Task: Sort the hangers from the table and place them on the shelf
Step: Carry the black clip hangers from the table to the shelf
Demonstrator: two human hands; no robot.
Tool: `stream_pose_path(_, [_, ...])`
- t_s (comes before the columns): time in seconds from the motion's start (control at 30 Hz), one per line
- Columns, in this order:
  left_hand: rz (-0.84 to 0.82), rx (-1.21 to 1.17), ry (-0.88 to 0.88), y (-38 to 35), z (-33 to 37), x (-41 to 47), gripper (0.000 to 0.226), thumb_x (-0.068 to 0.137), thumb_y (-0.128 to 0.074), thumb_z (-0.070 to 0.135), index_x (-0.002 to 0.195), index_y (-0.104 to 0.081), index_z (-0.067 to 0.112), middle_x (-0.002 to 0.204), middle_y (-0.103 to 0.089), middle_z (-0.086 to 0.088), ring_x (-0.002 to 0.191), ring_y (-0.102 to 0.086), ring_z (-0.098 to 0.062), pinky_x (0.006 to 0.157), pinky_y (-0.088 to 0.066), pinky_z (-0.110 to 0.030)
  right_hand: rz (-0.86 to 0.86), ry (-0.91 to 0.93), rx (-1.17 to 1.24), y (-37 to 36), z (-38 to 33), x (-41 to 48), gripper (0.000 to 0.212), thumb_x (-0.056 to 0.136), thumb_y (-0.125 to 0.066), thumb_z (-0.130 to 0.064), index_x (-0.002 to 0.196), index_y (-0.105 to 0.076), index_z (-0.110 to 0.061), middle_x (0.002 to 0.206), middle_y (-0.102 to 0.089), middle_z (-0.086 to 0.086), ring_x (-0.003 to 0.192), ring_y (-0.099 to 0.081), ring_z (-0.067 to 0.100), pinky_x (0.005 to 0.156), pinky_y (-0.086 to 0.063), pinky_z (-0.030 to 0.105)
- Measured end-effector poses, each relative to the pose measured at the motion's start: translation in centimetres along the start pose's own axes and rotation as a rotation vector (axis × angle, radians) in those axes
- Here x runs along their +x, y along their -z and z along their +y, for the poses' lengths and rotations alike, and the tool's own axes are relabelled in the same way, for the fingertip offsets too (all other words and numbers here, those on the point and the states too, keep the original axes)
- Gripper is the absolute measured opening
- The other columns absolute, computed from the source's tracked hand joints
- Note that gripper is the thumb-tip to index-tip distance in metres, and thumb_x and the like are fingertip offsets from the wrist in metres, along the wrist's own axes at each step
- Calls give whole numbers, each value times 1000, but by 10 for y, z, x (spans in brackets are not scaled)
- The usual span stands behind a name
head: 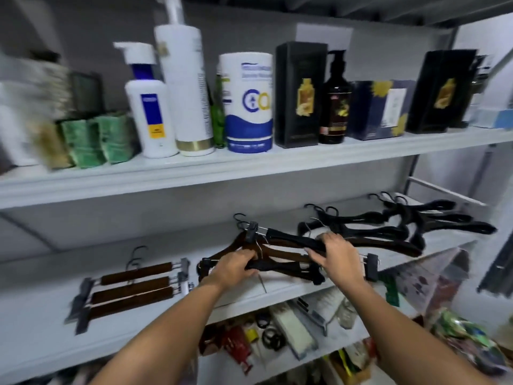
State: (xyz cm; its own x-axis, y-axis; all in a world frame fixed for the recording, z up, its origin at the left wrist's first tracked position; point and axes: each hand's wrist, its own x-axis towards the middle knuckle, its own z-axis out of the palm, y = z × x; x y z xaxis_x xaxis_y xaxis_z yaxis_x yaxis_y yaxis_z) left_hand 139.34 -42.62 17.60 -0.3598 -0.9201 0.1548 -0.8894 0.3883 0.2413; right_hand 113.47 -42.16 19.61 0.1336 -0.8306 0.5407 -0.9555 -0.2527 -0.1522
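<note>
On the white middle shelf (50,337) lie three groups of hangers. At the left, three brown clip hangers (130,287) lie side by side. In the middle sits a mixed pile of dark wooden and black hangers (286,245). My left hand (236,266) grips the pile's left part, fingers curled round a hanger. My right hand (333,254) holds the pile's right part, fingers bent over a black bar. At the right, several black plastic hangers (410,220) lie stacked.
The upper shelf (249,168) carries pump bottles (151,107), a white tub (248,104), black boxes (299,93) and green packets (91,140). A lower shelf holds mixed clutter (277,334). A metal upright (416,162) stands at the right.
</note>
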Motion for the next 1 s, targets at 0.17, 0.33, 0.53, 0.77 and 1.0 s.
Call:
stream_pose_path(0.17, [25, 20, 127, 15, -21, -44, 33, 90, -58, 32, 118, -55, 14, 119, -60, -3, 107, -56, -19, 88, -43, -30, 41, 100, 54, -12, -48, 7, 32, 71, -80, -40, 78, -67, -11, 70, -63, 5, 66, -64, 27, 53, -48, 31])
stream_pose_path(0.33, [23, 49, 235, 20, -30, -87, 36, 91, -57, 32, 122, -53, 14, 122, -58, -4, 110, -55, -20, 90, -44, -31, 37, 167, 110, -15, -86, 2, 37, 77, -72, -46, 85, -68, -10, 77, -65, 5, 71, -63, 26, 60, -50, 31])
stream_pose_path(0.53, [15, 41, 365, 22, -41, -141, 36, 89, -59, 35, 122, -51, 20, 125, -57, -2, 112, -55, -21, 91, -45, -33, -5, 241, 182, -18, -128, -20, 35, 78, -72, -45, 89, -69, -12, 80, -65, 4, 75, -63, 25, 60, -49, 32])
stream_pose_path(0.77, [65, 71, 433, 31, -61, -190, 38, 89, -59, 35, 121, -53, 17, 123, -59, -2, 111, -55, -21, 90, -44, -31, -68, 239, 157, -21, -167, -30, 38, 80, -68, -47, 89, -68, -10, 86, -66, 5, 78, -62, 24, 59, -47, 31])
stream_pose_path(1.0, [124, 108, 503, 54, -99, -220, 39, 90, -58, 36, 123, -52, 18, 124, -59, -2, 112, -56, -21, 90, -45, -31, -61, 294, 192, -22, -220, -18, 42, 84, -63, -49, 93, -66, -8, 89, -65, 7, 83, -62, 25, 66, -48, 33])
